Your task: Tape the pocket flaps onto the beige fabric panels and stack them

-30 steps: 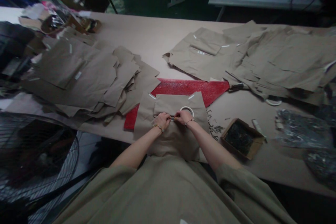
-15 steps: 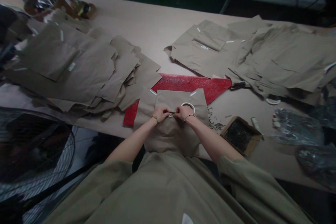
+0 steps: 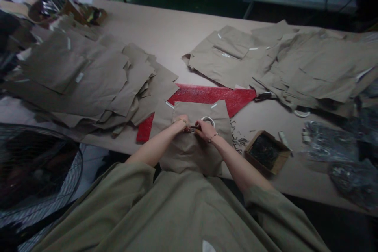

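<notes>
A tan fabric piece (image 3: pixel 191 149) lies before me over a red mat (image 3: pixel 224 96) and hangs off the table's near edge. My left hand (image 3: pixel 180 123) and my right hand (image 3: pixel 205 129) meet at its middle, fingers pinched together on a small dark item (image 3: pixel 192 128) that is too small to name. A white tape ring (image 3: pixel 208 119) rests on the fabric just beyond my right hand.
Stacks of tan fabric pieces lie at left (image 3: pixel 88 78) and at right (image 3: pixel 283 63). An open cardboard box (image 3: pixel 266 152) with dark contents sits to the right, small scraps (image 3: pixel 239 138) beside it. Plastic bags (image 3: pixel 339 149) lie far right. A fan grille (image 3: pixel 35 173) stands at lower left.
My hands stay together at the middle of the fabric; the left wrist has turned over a little. The view has shifted slightly.
</notes>
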